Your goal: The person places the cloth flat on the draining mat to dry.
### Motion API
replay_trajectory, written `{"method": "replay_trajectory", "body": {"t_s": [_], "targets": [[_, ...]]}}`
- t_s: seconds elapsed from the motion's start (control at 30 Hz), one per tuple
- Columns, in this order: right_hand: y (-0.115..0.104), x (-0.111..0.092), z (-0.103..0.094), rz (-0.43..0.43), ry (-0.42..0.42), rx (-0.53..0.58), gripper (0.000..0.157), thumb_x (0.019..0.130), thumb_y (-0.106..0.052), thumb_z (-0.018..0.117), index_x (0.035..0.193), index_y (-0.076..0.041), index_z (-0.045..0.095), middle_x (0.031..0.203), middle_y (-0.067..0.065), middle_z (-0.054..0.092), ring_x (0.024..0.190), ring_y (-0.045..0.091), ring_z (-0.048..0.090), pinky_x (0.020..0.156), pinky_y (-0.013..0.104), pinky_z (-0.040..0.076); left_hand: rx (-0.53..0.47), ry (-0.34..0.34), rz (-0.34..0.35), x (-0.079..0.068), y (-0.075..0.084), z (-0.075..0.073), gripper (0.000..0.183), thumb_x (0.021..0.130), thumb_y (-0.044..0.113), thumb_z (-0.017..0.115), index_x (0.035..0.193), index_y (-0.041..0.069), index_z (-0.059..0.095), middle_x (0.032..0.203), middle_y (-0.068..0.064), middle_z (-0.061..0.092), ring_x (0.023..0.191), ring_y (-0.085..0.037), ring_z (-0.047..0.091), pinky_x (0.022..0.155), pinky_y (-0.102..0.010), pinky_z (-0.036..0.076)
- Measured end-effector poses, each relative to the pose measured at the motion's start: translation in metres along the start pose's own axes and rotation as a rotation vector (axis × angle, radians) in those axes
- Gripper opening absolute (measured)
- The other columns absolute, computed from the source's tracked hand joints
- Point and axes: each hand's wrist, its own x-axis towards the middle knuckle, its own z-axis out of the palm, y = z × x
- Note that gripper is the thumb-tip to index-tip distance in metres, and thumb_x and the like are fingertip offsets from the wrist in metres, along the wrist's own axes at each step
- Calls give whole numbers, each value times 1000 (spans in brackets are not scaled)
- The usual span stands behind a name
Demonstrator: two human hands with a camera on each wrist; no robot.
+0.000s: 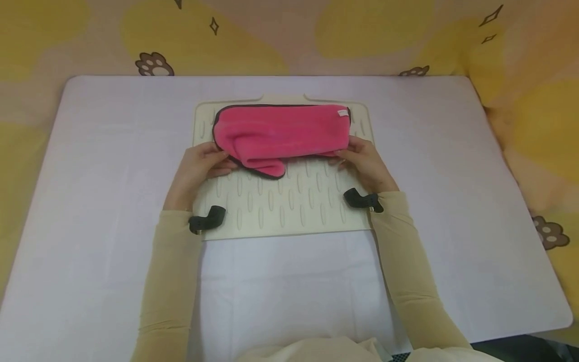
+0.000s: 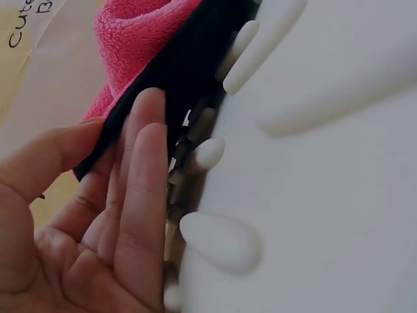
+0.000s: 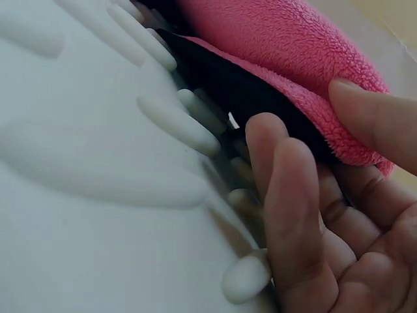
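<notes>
A pink plush cloth (image 1: 280, 130) with dark edging and a small white label lies folded across the upper part of a cream ribbed mat (image 1: 294, 211). At its lower left corner, my left hand (image 1: 199, 166) pinches the edge between thumb and fingers. My right hand (image 1: 364, 161) grips the lower right corner the same way. In the left wrist view the thumb is above the dark border of the cloth (image 2: 143, 59) and the fingers are beneath. The right wrist view has the thumb pressing on the pink pile (image 3: 313, 98), fingers under it. A loose fold droops near the middle left.
The mat's raised oval ridges show below the cloth. A white table (image 1: 452, 241) surrounds the mat. Behind it hangs a yellow patterned curtain (image 1: 289, 35). Black wrist mounts (image 1: 208, 219) sit on both sleeves.
</notes>
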Motion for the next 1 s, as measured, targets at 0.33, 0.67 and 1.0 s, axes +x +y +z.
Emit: {"method": "replay_trajectory", "body": {"t_s": [0.33,0.67,1.0], "targets": [[1,0,-2,-37,-1,49,15,92,0,55,104,-4,64,83,10,67,74,19,63,59,27,51,-128,72,93,-1,-2,-4,10,92,0,56,83,2,56,69,-3,65,60,-14,65,60,-24,55],[1,-3,1,24,-60,-161,26,90,-6,63,116,-3,57,93,5,67,79,18,63,67,27,48,-23,21,88,1,-5,-4,10,92,6,60,87,-3,56,73,0,68,61,-10,64,62,-21,54],[1,-2,-2,-45,-56,1,14,93,1,54,102,-1,64,83,9,67,68,18,60,60,26,49,-62,47,109,0,-2,-5,12,92,0,54,80,2,58,66,-2,64,59,-12,62,60,-23,54]]}}
